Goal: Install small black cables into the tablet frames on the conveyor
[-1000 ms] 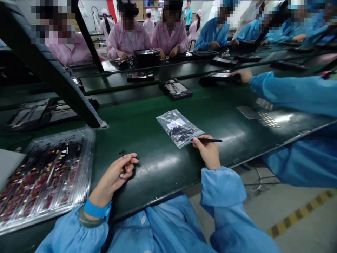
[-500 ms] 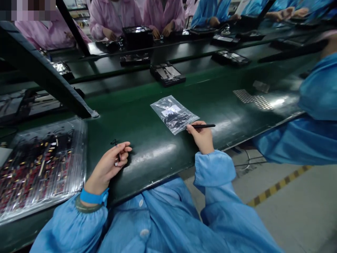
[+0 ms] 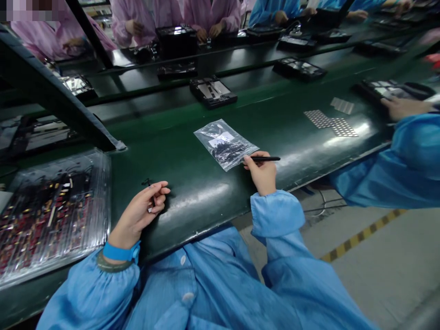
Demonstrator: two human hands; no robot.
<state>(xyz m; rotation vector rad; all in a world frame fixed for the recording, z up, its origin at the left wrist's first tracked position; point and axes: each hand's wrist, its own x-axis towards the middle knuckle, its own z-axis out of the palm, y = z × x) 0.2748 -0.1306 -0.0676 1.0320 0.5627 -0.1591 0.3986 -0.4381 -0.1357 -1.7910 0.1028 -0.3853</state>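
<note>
My right hand (image 3: pixel 264 176) pinches the black tool (image 3: pixel 270 159), plastic bag (image 3: pixel 209 132) just beyond; my left hand (image 3: pixel 146 206) pinches a small black part (image 3: pixel 146 182), which a slack hold could drop

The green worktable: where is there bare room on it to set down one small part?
The worktable is bare between the left hand and right hand, nearer than the plastic bag, and again between the bag and dotted sheets. It is crowded at left, by the tray of parts, and at far right, by a co-worker's hand and black case.
</note>
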